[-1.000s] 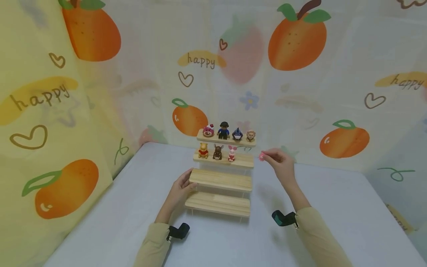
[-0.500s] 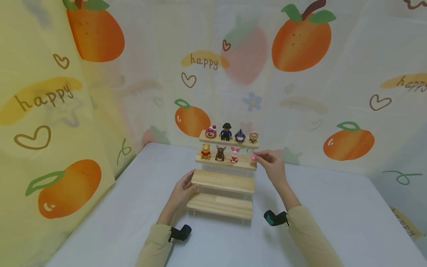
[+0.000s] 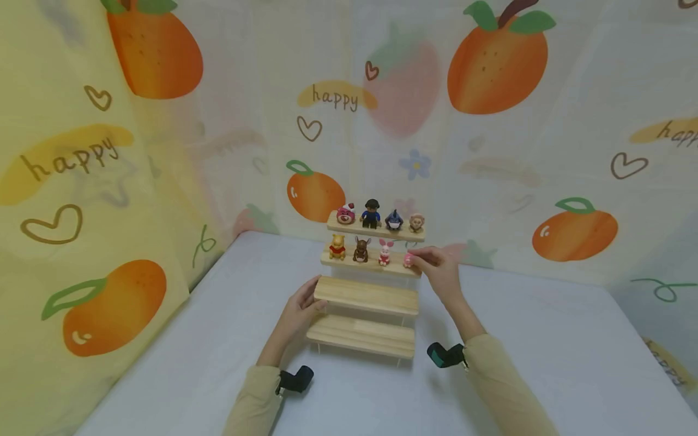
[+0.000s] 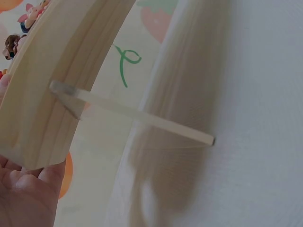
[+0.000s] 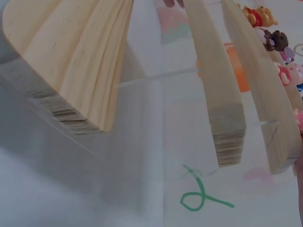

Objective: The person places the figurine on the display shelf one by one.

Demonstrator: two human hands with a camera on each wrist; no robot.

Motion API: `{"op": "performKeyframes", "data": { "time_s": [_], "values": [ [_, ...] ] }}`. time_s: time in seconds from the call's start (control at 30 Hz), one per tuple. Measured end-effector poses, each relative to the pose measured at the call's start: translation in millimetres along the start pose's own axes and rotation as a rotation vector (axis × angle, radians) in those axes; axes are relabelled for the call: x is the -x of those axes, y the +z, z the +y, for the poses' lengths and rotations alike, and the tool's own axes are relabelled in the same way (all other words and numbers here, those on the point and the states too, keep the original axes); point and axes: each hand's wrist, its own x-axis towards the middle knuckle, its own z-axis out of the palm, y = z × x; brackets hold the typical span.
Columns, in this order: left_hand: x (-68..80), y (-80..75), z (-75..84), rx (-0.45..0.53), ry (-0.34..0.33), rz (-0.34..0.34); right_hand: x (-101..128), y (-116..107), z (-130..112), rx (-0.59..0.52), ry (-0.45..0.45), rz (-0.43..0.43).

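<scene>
A four-step wooden display stand (image 3: 364, 296) sits on the table. Its top step carries several small figures (image 3: 371, 213); the second step holds a yellow bear (image 3: 337, 247), a brown figure (image 3: 360, 249) and a pink-and-white one (image 3: 385, 252). My right hand (image 3: 436, 266) pinches a small pink figure (image 3: 408, 260) at the right end of the second step. My left hand (image 3: 299, 309) holds the left end of the third step, whose wood (image 4: 52, 90) fills the left wrist view. The right wrist view shows the step ends (image 5: 232, 123) from the side.
A pale grey table top (image 3: 545, 357) spreads around the stand. Fabric walls printed with oranges, hearts and "happy" (image 3: 491, 66) close in the back and left. The two lower steps (image 3: 362, 335) carry nothing.
My right hand has carried the pink figure leftward from beside the stand to the right end of the second step. The left hand has stayed on the third step.
</scene>
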Motion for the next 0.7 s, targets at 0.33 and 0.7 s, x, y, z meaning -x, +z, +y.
{"op": "performKeyframes", "data": {
  "time_s": [0.33, 0.7],
  "values": [
    [0.2, -1.3, -1.4, -0.011, 0.000, -0.004, -6, -10, 62, 0.037, 0.024, 0.001],
    [-2.0, -0.1, -2.8, 0.012, -0.006, 0.004, 3, 4, -9, 0.018, 0.035, 0.008]
  ]
}}
